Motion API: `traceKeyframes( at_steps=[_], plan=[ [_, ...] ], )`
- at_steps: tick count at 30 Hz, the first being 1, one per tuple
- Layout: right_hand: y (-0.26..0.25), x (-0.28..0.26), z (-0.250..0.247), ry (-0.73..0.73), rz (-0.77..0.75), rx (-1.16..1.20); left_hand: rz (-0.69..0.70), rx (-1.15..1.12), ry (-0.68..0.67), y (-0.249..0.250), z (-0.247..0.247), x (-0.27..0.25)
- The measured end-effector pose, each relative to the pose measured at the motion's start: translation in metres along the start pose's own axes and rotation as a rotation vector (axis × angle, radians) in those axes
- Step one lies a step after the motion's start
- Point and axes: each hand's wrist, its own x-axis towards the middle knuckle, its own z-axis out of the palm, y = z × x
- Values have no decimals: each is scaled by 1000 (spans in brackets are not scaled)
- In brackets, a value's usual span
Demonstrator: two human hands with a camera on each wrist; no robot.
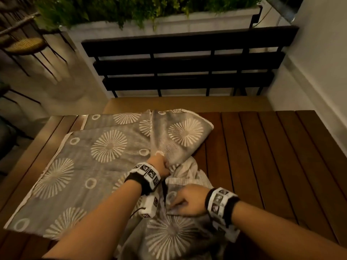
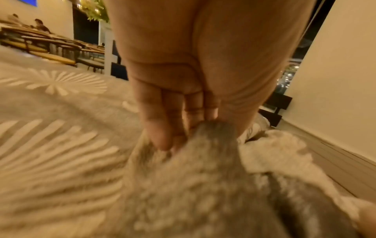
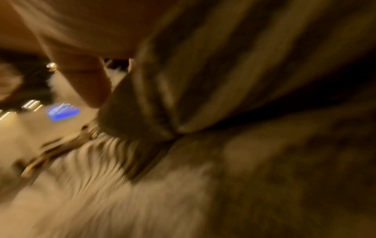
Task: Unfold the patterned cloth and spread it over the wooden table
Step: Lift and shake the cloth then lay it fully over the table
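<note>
One patterned cloth [image 1: 105,162] is lying on one wooden table [image 1: 262,147], covering the left part flat and bunching up near the middle of the near edge; the slats on the right are showing bare. The left hand [image 1: 159,166] is gripping a raised fold of the cloth, and the left wrist view is showing its fingers [image 2: 160,128] curled and clamped on the fabric. The right hand [image 1: 189,202] is pinching a cloth edge just in front of the body, fingers closed on it; the right wrist view is blurred, showing only gathered fabric.

Likely risks from here:
- Both hands are holding folds close together, so pulling them apart could tighten a twist rather than open the layers.
- Pulling to the right could drag the flat left portion off the table, since nothing is weighing it down.
- A section is hanging over the near edge and could pull the cloth toward the floor.

Count: one cloth, one table, two hands, one dark slatted bench [image 1: 187,64] beyond the table.
</note>
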Motion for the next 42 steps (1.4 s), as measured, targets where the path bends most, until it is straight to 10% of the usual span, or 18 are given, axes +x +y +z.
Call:
traceKeyframes(
  at_steps=[7, 10, 13, 17, 20, 23, 27, 29, 32, 35, 38, 42],
  plan=[
    [74, 22, -58, 1009, 534, 612, 278, -367, -64, -19, 3, -41],
    [103, 37, -76, 1157, 830, 1258, 309, -398, -159, -34, 1, -69],
    [113, 47, -86, 1080, 928, 1382, 300, -483, -182, -54, -4, -90],
    [87, 42, -94, 545, 809, 1017, 237, -328, -176, -81, -11, -100],
    [73, 42, -95, 590, 705, 850, 214, -88, -255, -92, -14, -103],
    [32, 41, -100, 760, 335, 641, 212, -113, -91, -80, -38, -96],
    [-55, 38, -80, 337, -47, 428, 18, -795, 102, -36, -77, -82],
    [-73, 44, -66, 179, -111, 332, 12, -709, 101, -25, -82, -74],
    [-63, 56, -58, 173, 28, 663, 61, -401, 264, -34, -79, -68],
    [-23, 74, -61, 550, 261, 346, 110, -894, 388, -46, -84, -77],
    [9, 86, -55, 433, 453, 151, 20, -1292, 458, -54, -92, -96],
    [19, 95, -36, 189, 327, -26, 49, -531, 419, -86, -95, -116]
  ],
)
